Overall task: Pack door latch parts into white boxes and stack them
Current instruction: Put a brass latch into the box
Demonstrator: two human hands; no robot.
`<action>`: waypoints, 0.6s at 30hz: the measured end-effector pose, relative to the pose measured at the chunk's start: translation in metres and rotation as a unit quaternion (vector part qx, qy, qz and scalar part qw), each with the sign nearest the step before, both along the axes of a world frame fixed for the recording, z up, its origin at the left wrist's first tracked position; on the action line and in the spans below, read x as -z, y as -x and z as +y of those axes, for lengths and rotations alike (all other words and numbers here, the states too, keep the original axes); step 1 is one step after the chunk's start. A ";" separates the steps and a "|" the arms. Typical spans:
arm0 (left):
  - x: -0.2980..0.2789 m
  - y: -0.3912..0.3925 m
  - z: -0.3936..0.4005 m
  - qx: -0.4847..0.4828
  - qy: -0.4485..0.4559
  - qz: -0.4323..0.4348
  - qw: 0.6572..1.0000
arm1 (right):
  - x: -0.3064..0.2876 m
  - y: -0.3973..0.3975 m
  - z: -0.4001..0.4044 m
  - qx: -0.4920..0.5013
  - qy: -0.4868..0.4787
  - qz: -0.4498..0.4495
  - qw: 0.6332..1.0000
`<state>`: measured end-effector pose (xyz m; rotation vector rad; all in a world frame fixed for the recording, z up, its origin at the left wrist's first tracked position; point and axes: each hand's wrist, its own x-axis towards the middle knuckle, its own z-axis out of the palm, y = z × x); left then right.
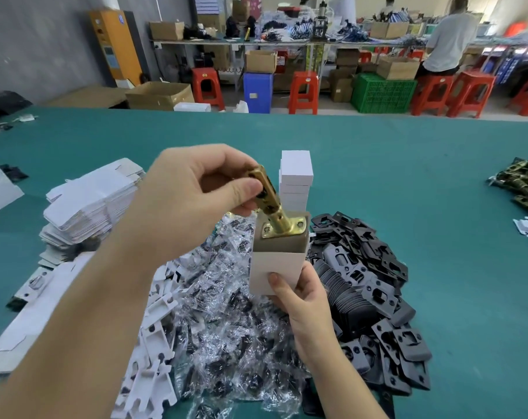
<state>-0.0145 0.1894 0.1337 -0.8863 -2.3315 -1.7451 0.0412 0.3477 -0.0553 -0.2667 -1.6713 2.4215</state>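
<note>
My left hand (193,201) pinches the upper end of a brass door latch (274,211), whose faceplate end sits at the mouth of an open white box (276,264). My right hand (299,300) grips the lower part of that box from below and holds it upright above the table. Behind the box stands a stack of closed white boxes (296,176). Black strike plates (374,285) lie heaped to the right. Clear bags of screws (226,313) are piled in the middle, under my hands.
Flat unfolded white box blanks (90,204) are stacked at the left, with white card inserts (153,343) below them. More brass latches (522,182) lie at the far right on the green table (407,164). Stools, crates and a person stand beyond the far edge.
</note>
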 end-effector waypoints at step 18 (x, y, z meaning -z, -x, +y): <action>0.021 0.006 0.017 -0.069 0.276 0.156 0.946 | -0.005 -0.003 0.000 -0.015 -0.009 0.019 1.000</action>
